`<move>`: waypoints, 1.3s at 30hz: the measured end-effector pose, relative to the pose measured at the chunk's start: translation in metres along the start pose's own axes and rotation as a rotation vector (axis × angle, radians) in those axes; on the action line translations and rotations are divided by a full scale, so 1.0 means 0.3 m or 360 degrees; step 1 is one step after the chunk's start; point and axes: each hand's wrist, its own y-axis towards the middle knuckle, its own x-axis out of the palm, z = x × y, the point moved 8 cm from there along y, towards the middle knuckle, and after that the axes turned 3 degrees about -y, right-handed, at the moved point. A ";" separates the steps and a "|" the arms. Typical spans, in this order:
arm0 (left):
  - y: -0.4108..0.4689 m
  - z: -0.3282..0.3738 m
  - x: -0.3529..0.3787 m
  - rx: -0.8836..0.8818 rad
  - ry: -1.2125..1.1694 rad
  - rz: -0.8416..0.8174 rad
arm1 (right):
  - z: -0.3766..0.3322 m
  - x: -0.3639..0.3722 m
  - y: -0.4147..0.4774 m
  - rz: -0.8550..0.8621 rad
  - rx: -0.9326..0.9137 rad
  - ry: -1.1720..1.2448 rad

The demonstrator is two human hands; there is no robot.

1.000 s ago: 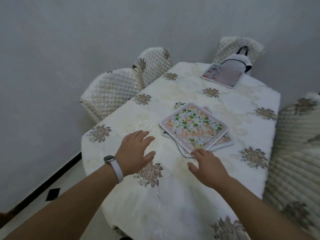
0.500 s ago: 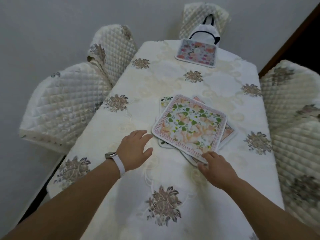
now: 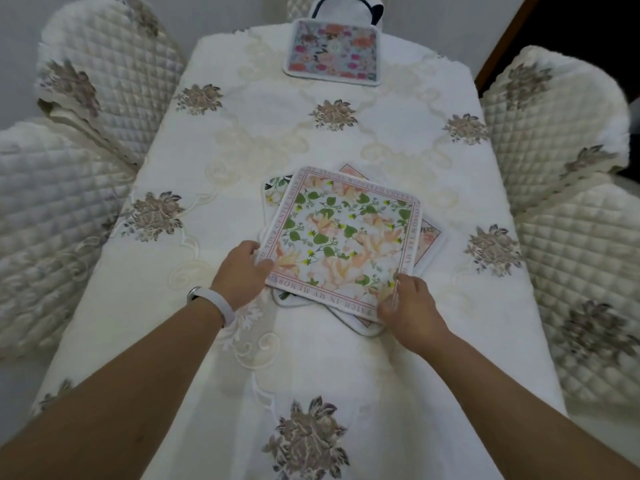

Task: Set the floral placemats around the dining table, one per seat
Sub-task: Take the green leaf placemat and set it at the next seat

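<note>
While your left hand [image 3: 242, 271] and right hand [image 3: 412, 306] each pinch a near corner of the top placemat [image 3: 341, 242], it lies on the stack [image 3: 429, 239] mid-table, directly ahead, equally near both.

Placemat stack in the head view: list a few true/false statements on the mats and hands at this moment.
1. The left hand and right hand grip the top placemat at the ends of its near edge. True.
2. A single placemat lies at the table's far end. True.
3. The stack sits at the table's left edge. False: the stack lies near the middle.
4. The left wrist is bare. False: it wears a white band.
</note>
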 end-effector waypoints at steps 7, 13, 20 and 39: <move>0.089 0.026 0.026 -0.0103 -0.0313 0.0168 | 0.050 -0.047 0.118 0.0098 0.0273 0.0418; 0.096 0.011 0.035 -0.0168 -0.0490 0.0249 | 0.074 -0.031 0.166 -0.0027 0.0429 0.1080; 0.053 0.031 0.036 -0.0207 -0.0674 0.0171 | 0.064 -0.027 0.111 0.0018 0.0446 0.1156; -0.391 0.161 0.044 0.0040 -0.1171 -0.0266 | 0.062 -0.332 -0.445 0.0481 0.0165 0.1104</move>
